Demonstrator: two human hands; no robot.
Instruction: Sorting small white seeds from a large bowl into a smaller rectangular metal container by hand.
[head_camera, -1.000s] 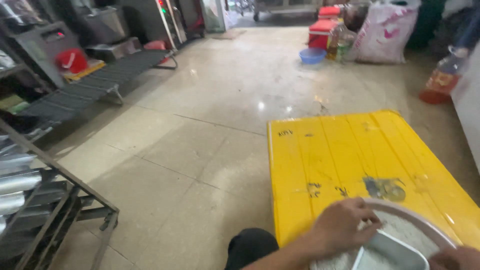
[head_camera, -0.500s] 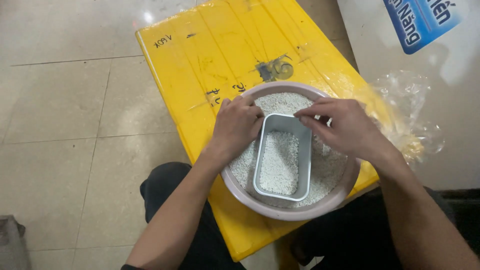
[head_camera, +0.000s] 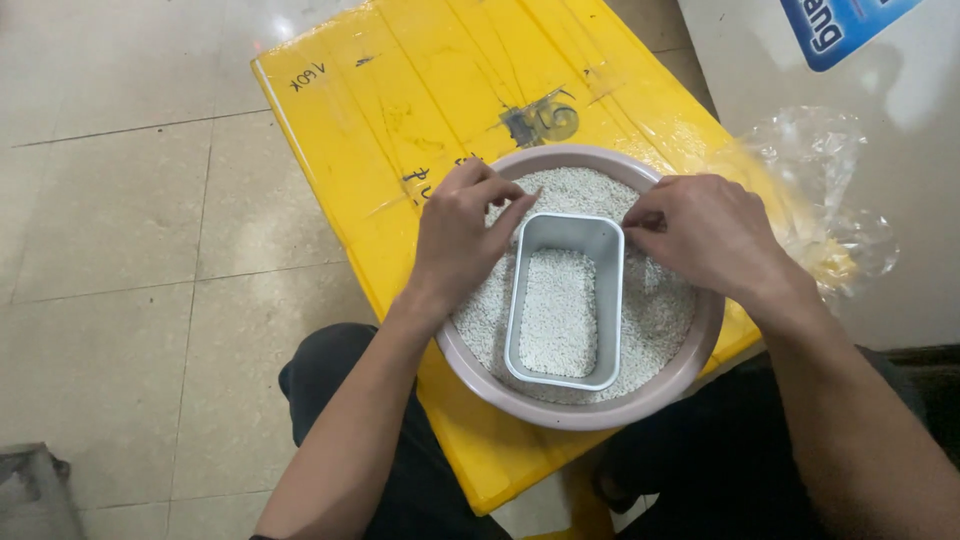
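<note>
A round mauve basin (head_camera: 676, 380) full of white rice grains sits on a yellow plastic crate lid (head_camera: 420, 90). A grey rectangular metal tray (head_camera: 560, 300), partly filled with rice, rests inside the basin. My left hand (head_camera: 460, 230) pinches the tray's upper left corner. At the upper right corner, the fingers of my right hand (head_camera: 705, 235) touch the tray's rim. Both forearms reach in from the bottom of the view.
A crumpled clear plastic bag (head_camera: 820, 210) lies at the crate's right edge against a pale wall with a blue sign (head_camera: 840, 25). Tiled floor (head_camera: 120, 250) spreads to the left. My dark-trousered knees (head_camera: 330, 370) sit under the crate's near edge.
The view swung down from the room to the basin. Both hands stay at the tray's far corners; the view is now closer and steadier.
</note>
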